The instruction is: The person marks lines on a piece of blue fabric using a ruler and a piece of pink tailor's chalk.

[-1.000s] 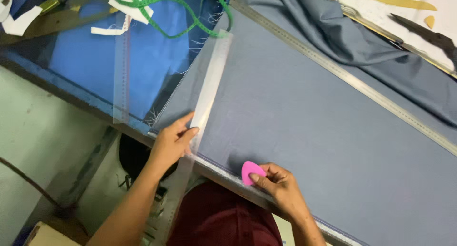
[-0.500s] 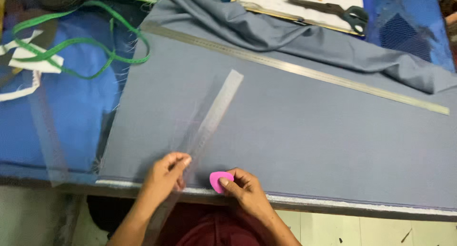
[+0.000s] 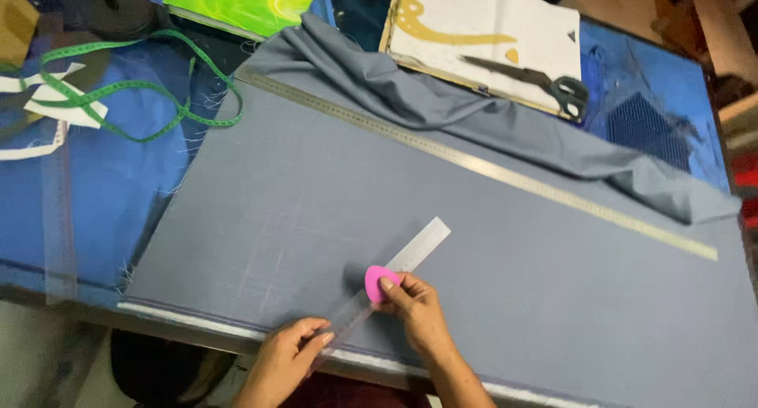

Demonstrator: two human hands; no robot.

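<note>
Pressing a clear ruler (image 3: pixel 395 278) flat onto grey cloth (image 3: pixel 489 250) with left hand (image 3: pixel 288 353), fingers spread and flat on its near end. Right hand (image 3: pixel 418 309) closed in a pinch on pink tailor's chalk (image 3: pixel 379 283), tip touching cloth just beside ruler edge. Judged early in marking: faint chalk lines visible left of ruler; no cut yet, most of cloth unmarked. Count: two hands, one clear ruler, one chalk, one long metal rule (image 3: pixel 474 163) across cloth, one green tape measure (image 3: pixel 126 84), one pair of scissors (image 3: pixel 537 83) on open book (image 3: pixel 489 29), all on blue tabletop (image 3: pixel 95 203).
</note>
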